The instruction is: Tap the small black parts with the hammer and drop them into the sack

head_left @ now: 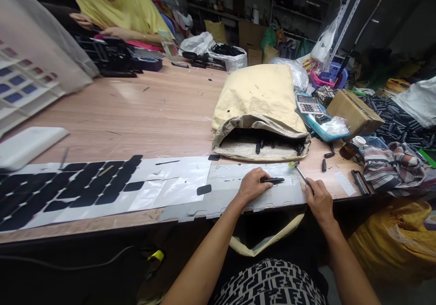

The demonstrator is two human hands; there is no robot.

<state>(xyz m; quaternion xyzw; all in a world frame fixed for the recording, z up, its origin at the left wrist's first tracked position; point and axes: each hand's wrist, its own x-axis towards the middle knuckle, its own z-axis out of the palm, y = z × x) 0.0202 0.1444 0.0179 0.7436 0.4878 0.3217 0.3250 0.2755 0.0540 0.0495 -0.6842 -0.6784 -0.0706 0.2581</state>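
My left hand (254, 184) is closed around a slim black pen-like piece (275, 180) whose end points right, low over the grey sheet (221, 207) at the table's front edge. To its right, my right hand (319, 199) grips the dark handle of a small hammer (301, 174). The hammer has a metal shaft and a yellow-green end on its head, which is at the sheet's right end. Just behind both hands lies a big yellow sack (260, 91), its mouth facing me, with several black pointed pieces (258, 147) inside.
Flat black rounded pieces (116, 182) cover white paper (177, 189) at left. On the right are loose black pieces (324, 165), a calculator (309, 104) on a blue tray, a cardboard box (354, 113) and a brown bottle (352, 148). Across the table a person in yellow (126, 9) works.
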